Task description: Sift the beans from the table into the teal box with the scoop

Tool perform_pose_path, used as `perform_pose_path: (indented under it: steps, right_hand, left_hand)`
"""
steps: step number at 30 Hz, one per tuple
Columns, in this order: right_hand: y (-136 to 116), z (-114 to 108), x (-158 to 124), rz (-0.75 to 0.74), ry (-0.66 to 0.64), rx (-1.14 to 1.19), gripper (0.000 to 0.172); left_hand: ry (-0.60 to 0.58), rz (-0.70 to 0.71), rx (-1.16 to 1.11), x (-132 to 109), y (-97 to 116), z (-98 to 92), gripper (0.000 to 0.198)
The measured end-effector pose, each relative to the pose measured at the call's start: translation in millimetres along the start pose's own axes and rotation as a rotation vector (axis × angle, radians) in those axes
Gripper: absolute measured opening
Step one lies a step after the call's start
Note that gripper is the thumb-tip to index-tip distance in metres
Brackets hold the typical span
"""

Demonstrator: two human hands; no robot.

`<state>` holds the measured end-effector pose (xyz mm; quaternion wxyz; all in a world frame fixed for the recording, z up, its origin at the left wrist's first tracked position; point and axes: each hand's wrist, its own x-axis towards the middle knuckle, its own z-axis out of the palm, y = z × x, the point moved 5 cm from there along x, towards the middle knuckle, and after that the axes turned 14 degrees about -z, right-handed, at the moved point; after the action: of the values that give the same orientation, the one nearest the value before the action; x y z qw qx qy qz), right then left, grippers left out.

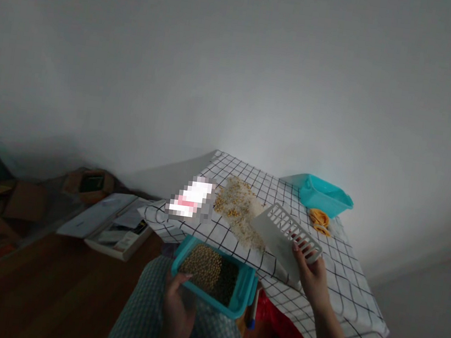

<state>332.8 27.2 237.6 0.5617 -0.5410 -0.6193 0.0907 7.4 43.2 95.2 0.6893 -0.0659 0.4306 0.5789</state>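
My left hand [180, 301] grips the near left rim of a teal plastic bin [244, 299], its thumb over the edge. The bin sits above the lap, below the table's front edge, with round tan beans [201, 265] on its left side and small dark green ones [227, 283] beside them. My right hand [311, 272] is closed on the slotted edge of a pale grey plastic board [279, 234]. The board's left edge meets a spread of white grains and yellow kernels [240, 210] on the tabletop.
A black-and-white checked cloth [349, 268] covers the table, which stands near a wall. A second teal bin [325, 196] and a bunched orange cloth [320, 220] lie at the back right. A pixelated item [192, 198] is at left. Open boxes [117, 232] stand on the floor.
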Motion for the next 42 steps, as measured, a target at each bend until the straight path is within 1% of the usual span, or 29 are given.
perform_pose_path:
  steps: [5, 7, 12, 16, 18, 21, 23, 25, 28, 34, 39, 42]
  right_hand:
    - [-8.0, 6.0, -5.3, -0.005, -0.063, 0.008, 0.060]
    - [-11.8, 7.9, -7.4, -0.010, -0.079, 0.005, 0.061]
    - [-16.8, 13.0, -13.0, -0.018, -0.116, 0.012, 0.056]
    - [-14.5, 12.0, -13.6, -0.007, -0.095, 0.011, 0.056]
    - [-13.5, 10.7, -12.8, -0.005, -0.084, -0.006, 0.059]
    - [-15.5, 12.5, -13.4, -0.016, -0.126, -0.019, 0.059]
    - [-18.6, 15.1, -15.5, -0.021, -0.169, -0.007, 0.056]
    - [-21.4, 16.3, -17.5, -0.020, -0.184, 0.023, 0.052]
    - [-21.0, 12.8, -17.6, -0.008, -0.141, 0.054, 0.051]
    - [-10.9, -2.9, -13.1, 0.022, -0.060, -0.026, 0.062]
    - [-17.2, -6.9, -12.3, -0.006, -0.069, -0.065, 0.063]
    - [-21.0, -4.7, -13.4, -0.010, -0.091, -0.069, 0.062]
  left_hand:
    - [0.005, -0.063, -0.090, 1.1, -2.7, -0.3, 0.029]
    - [-0.001, -0.059, -0.086, 0.3, -2.2, 0.6, 0.029]
    - [-0.045, -0.021, -0.094, 0.9, -1.8, 1.7, 0.037]
    - [0.000, -0.037, -0.075, 6.0, -5.4, -3.4, 0.030]
    - [0.005, -0.039, -0.082, 8.1, -6.5, -4.9, 0.031]
    - [-0.016, -0.047, -0.088, 8.1, -6.9, -3.5, 0.036]
    - [-0.026, -0.054, -0.091, 5.5, -6.2, -1.0, 0.039]
    - [-0.021, -0.055, -0.102, 2.0, -4.8, 1.1, 0.039]
    - [-0.025, -0.046, -0.105, -1.2, -2.4, 2.6, 0.037]
    - [0.013, -0.061, -0.068, 0.9, -3.5, -1.8, 0.033]
    - [-0.035, -0.047, -0.095, -1.9, -2.1, 4.4, 0.034]
    - [-0.002, -0.064, -0.096, -3.5, -1.3, 4.9, 0.032]
